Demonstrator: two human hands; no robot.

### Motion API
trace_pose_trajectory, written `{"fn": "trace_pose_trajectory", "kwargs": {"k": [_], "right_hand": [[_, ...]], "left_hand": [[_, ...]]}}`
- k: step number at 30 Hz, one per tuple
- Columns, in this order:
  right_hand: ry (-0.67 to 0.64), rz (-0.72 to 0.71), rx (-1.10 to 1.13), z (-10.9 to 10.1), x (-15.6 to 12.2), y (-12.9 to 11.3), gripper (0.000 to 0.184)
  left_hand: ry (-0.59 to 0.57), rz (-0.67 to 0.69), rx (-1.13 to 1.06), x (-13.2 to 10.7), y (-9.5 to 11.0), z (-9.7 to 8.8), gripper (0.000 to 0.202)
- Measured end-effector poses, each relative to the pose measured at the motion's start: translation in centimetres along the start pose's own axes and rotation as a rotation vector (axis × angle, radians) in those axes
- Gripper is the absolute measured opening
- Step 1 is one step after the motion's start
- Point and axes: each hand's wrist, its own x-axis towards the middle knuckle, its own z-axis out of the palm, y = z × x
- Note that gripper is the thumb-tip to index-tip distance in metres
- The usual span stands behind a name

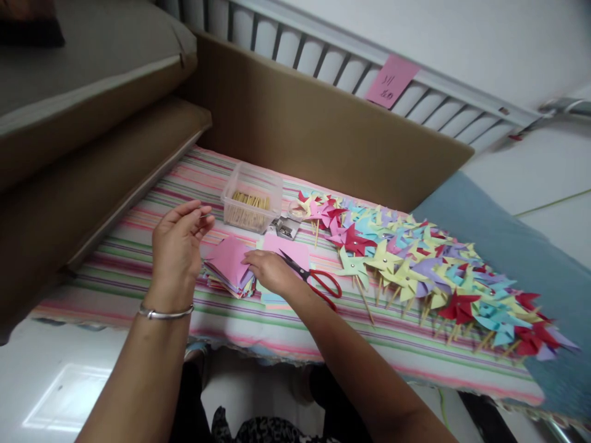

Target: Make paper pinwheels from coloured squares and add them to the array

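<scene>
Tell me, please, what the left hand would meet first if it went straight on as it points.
The left hand would probably meet the clear plastic box first, though the hand's height is unclear.

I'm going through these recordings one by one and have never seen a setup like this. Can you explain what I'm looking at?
There is no machine here: these are a person's two bare hands. The single picture comes from a camera worn on the person's head, looking forward and down, so the arms enter from the bottom.

The left hand, with a bracelet at its wrist, pinches something thin, too small to identify. The right hand touches a stack of coloured paper; whether it grips a sheet is unclear.

On the striped cloth lie red-handled scissors, a clear plastic box of thin sticks, and, to the right, many paper pinwheels.
</scene>
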Motion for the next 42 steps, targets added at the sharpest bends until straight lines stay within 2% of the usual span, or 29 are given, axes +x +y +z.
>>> {"fn": "trace_pose_trajectory", "kwargs": {"k": [3, 6, 10, 14, 16, 18, 21, 24, 28, 33, 36, 39, 42], "right_hand": [[0.069, 0.037, 0.043, 0.2, 0.3, -0.2, 0.024], [0.264, 0.142, 0.118, -0.2, 0.4, 0.0, 0.020], [0.584, 0.325, 0.185, -2.2, -0.7, 1.1, 0.019], [0.763, 0.476, 0.340, -4.5, -3.3, 2.2, 0.021], [0.812, 0.548, 0.478, -5.1, -4.8, 2.4, 0.019], [0.838, 0.557, 0.541, -5.4, -6.1, 2.6, 0.017], [0.860, 0.417, 0.483, -5.8, -7.3, 3.1, 0.017], [0.841, 0.259, 0.386, -6.4, -7.8, 3.6, 0.023], [0.790, 0.206, 0.326, -7.0, -8.3, 4.1, 0.027], [0.785, 0.208, 0.414, -7.2, -8.5, 4.3, 0.029], [0.871, 0.310, 0.709, -7.3, -8.3, 4.7, 0.026], [0.952, 0.453, 1.057, -7.3, -8.1, 5.0, 0.034], [0.915, 0.568, 1.271, -7.3, -7.9, 5.0, 0.035]], "left_hand": [[0.002, -0.010, -0.001, -0.1, -0.1, 0.3, 0.015], [0.001, -0.025, -0.006, -0.2, -0.3, 0.6, 0.016], [-0.035, -0.054, -0.010, -0.7, -1.3, 1.5, 0.016], [-0.113, -0.158, 0.023, -1.8, -3.1, 2.9, 0.009], [-0.184, -0.259, 0.107, -2.6, -4.3, 3.7, 0.016], [-0.298, -0.430, 0.220, -3.5, -5.4, 4.5, 0.027], [-0.452, -0.746, 0.267, -4.8, -6.7, 5.8, 0.038], [-0.474, -0.915, 0.090, -5.7, -7.7, 7.2, 0.038], [-0.352, -0.835, -0.050, -6.0, -9.2, 8.8, 0.021], [-0.259, -0.752, -0.020, -5.9, -11.1, 9.5, 0.023], [-0.235, -0.696, 0.009, -6.0, -11.6, 9.5, 0.024], [-0.263, -0.668, 0.038, -6.0, -11.7, 9.3, 0.023], [-0.308, -0.677, 0.076, -6.2, -11.6, 9.1, 0.021]]}}
